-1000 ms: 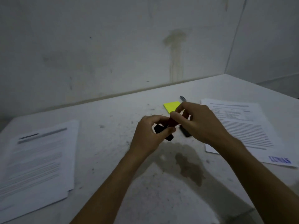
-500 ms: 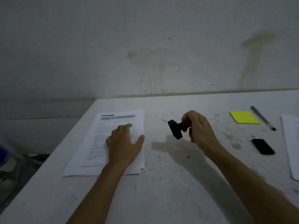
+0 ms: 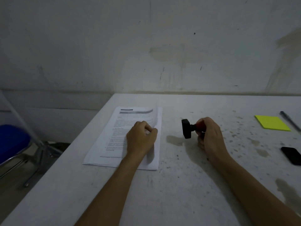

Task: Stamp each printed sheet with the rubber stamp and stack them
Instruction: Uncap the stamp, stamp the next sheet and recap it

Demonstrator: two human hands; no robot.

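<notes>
A pile of printed sheets [image 3: 114, 136] lies near the table's left edge. My left hand [image 3: 140, 138] rests on it, thumb and fingers pinching the right edge of the top sheet, which curls up a little there. To the right, my right hand [image 3: 210, 134] grips the rubber stamp [image 3: 187, 128] by its red handle. The stamp lies sideways above the table, its black base facing left toward the pile.
The white, stained table [image 3: 162, 193] meets the wall at the back. A yellow sticky-note pad [image 3: 272, 123], a pen [image 3: 290, 120] and a black phone [image 3: 292, 155] lie at the right. A blue chair [image 3: 11, 144] stands left of the table.
A second ago both hands held the stamp together. My left hand has since moved onto the left pile and now pinches the top sheet's edge. The view has swung left.
</notes>
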